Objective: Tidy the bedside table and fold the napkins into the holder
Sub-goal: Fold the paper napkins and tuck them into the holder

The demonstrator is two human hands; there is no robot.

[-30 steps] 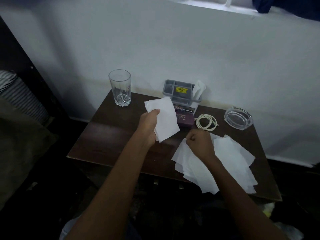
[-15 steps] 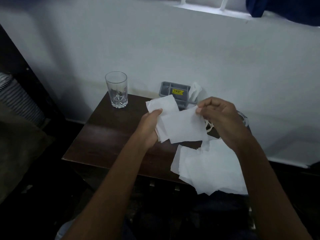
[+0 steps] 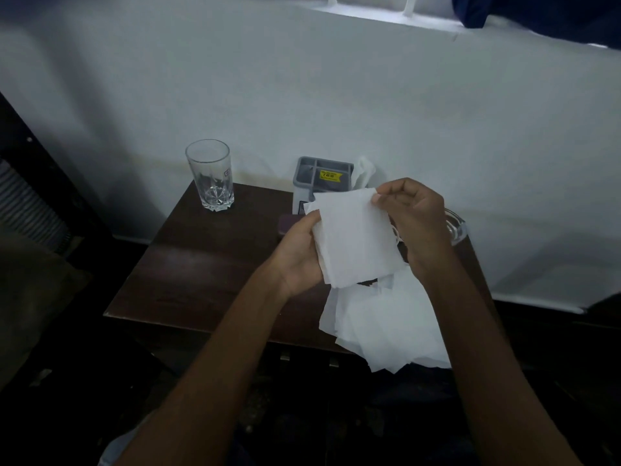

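Your right hand (image 3: 415,223) pinches the top right corner of the napkin (image 3: 356,237), fingers (image 3: 395,191) curled in tight on the paper. Your left hand (image 3: 295,260) grips the same sheet along its left edge, thumb pressed on the front, the rest of that hand hidden behind the paper. The sheet hangs upright in the air between both hands, above the counter (image 3: 201,270) and clear of it, and a second paper edge peeks out behind its top left corner. Just below, the loose pile of napkins (image 3: 379,327) lies spread over the near right part of the counter, with several sheets hanging past the front edge. Look past your hands: the grey holder (image 3: 322,174) stands at the back against the wall (image 3: 302,95), a yellow sticker on it, and a white tissue (image 3: 364,168) pokes up at its right side. The held sheet covers the holder's lower front from this view. A dark box (image 3: 285,226) lies just in front of the holder, partly hidden by your left thumb. Over at the back left corner, the empty glass (image 3: 210,176) stands upright, well apart from everything else. A glass ashtray (image 3: 457,227) shows at the right, mostly behind your right hand.
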